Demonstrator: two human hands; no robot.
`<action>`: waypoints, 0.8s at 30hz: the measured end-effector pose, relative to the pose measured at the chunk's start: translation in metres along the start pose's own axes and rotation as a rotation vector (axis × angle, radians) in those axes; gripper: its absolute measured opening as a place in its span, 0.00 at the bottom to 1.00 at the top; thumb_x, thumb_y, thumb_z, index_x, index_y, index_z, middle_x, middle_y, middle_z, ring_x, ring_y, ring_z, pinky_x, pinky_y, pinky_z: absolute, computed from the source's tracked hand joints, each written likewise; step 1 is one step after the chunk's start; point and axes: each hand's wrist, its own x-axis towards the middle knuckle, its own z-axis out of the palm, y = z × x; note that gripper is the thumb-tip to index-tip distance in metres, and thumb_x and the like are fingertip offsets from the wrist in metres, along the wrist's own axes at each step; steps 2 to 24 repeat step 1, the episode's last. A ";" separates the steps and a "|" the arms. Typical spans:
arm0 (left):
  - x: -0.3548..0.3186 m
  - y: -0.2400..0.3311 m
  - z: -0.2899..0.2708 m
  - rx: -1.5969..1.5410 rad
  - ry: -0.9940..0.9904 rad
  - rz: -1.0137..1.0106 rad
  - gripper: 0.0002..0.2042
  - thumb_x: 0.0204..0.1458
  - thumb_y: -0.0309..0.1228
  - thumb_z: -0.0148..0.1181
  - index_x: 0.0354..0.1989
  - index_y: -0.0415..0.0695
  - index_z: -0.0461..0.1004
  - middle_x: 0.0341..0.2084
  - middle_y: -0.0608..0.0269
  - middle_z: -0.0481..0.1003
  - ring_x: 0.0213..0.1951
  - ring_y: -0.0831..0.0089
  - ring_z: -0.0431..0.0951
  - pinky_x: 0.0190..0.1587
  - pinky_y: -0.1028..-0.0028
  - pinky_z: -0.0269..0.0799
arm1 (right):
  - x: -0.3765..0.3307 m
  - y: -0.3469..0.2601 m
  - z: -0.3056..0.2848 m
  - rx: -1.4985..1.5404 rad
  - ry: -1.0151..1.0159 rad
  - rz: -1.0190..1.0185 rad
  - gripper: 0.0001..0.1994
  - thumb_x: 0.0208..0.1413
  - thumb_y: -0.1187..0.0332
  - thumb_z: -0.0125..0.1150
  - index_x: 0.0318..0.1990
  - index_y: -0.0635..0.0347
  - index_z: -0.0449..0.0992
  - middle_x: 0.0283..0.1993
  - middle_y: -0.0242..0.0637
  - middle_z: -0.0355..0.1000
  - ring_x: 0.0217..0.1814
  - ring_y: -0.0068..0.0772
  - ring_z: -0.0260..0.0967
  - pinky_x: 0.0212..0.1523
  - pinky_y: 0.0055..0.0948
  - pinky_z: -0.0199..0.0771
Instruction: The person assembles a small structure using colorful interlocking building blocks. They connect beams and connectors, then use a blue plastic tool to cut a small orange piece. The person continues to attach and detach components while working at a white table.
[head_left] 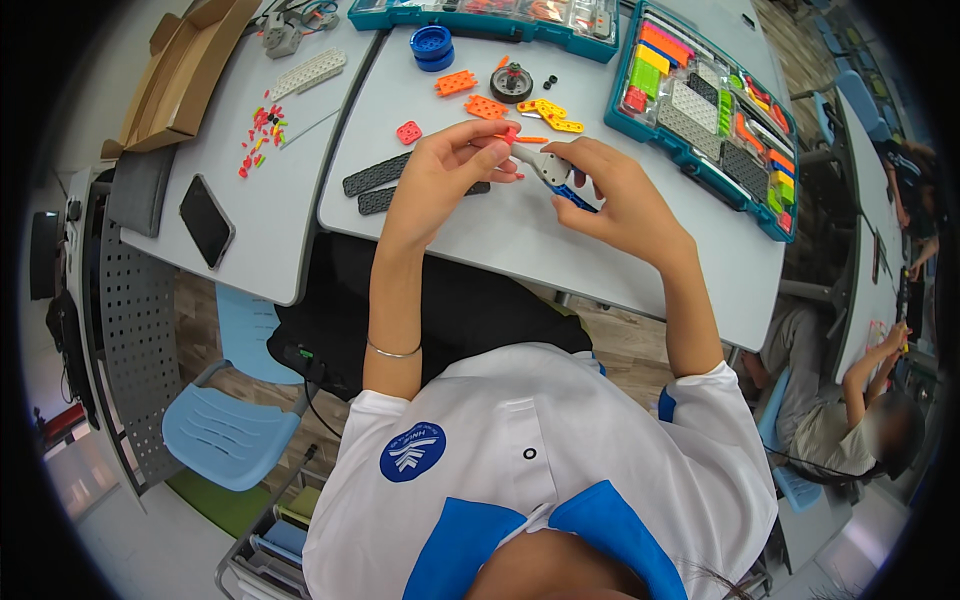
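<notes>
Over the near part of the white table (480,232), both my hands are raised close together. My left hand (447,172) pinches a small red piece (511,133) between thumb and fingers, at the narrow end of a grey building-kit part (548,167). The wider end of that part is gripped by my right hand (625,200), thumb and fingers bent round it. A blue beam (578,196) shows below the grey part, partly hidden by the right hand. Dark grey perforated beams (378,176) lie beside and partly behind my left hand.
Beyond my hands are orange plates (456,83), yellow pieces (553,116), a black wheel (511,83) and a blue wheel hub (432,48). A sorted parts case (690,110) stands right. Left are loose connectors (265,132), a phone (207,222) and a cardboard box (190,75).
</notes>
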 end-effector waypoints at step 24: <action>-0.001 0.000 -0.001 0.002 0.003 -0.002 0.17 0.61 0.31 0.59 0.56 0.34 0.72 0.51 0.55 0.76 0.44 0.71 0.79 0.49 0.69 0.79 | 0.000 0.004 0.007 -0.043 0.008 -0.030 0.30 0.43 0.62 0.69 0.56 0.61 0.72 0.51 0.46 0.69 0.41 0.39 0.73 0.41 0.34 0.75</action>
